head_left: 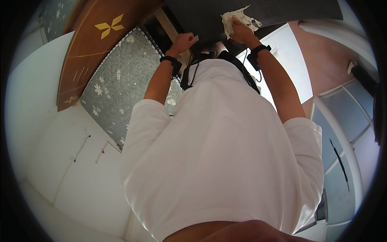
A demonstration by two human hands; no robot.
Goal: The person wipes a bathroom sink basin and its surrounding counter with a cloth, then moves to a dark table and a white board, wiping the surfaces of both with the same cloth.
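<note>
My right hand point(244, 31) holds a crumpled, ragged cream cloth point(228, 22) against a dark, flat surface point(287, 10) at the top of the view. My left hand point(182, 43) is to the left, with its fingers closed on a small pale bluish piece point(196, 38). What that piece is I cannot tell. It is in front of the dark surface; whether it touches I cannot tell. Both my wrists wear black bands with small boxes, and thin black cables hang near my waist.
To the left is a grey mattress point(118, 78) with a white flower pattern, beside a brown wooden headboard point(84, 60) with yellow diamond inlays. A bright white panel point(293, 60) lies to the right over a reddish floor point(320, 57). Framed bluish panes point(338, 103) stand far right.
</note>
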